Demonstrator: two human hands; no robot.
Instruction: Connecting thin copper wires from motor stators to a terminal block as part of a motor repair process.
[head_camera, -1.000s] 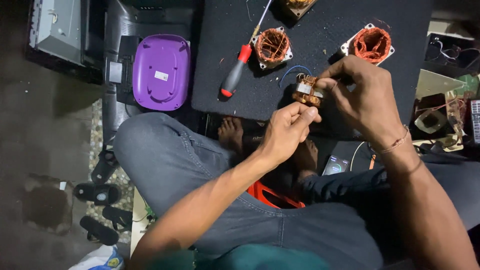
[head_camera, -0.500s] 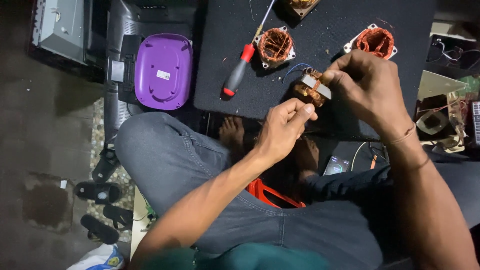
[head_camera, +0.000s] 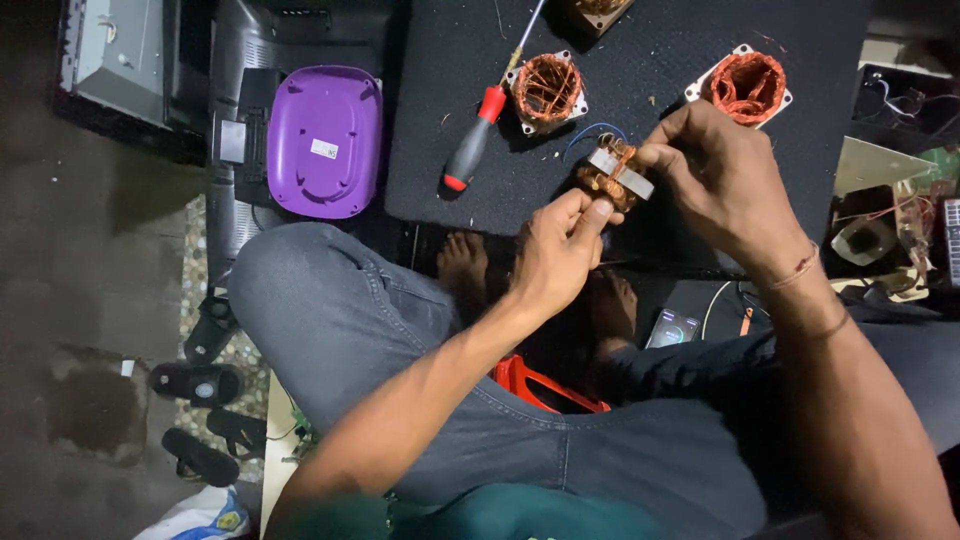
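Copper-orange coil (head_camera: 612, 176), purple lid (head_camera: 323, 140), red-and-black screwdriver (head_camera: 477, 134), black mat (head_camera: 650, 60)

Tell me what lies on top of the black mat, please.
On the black mat lie a red-handled screwdriver and two copper-wound coils. Both hands, left hand and right hand, hold a small coil above it, covering the mat beneath.

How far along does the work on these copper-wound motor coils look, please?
Looks done: two wound coils lie on the black mat beside a red-handled screwdriver. In hand: the left hand and right hand hold a third coil. What remains on it cannot be told.
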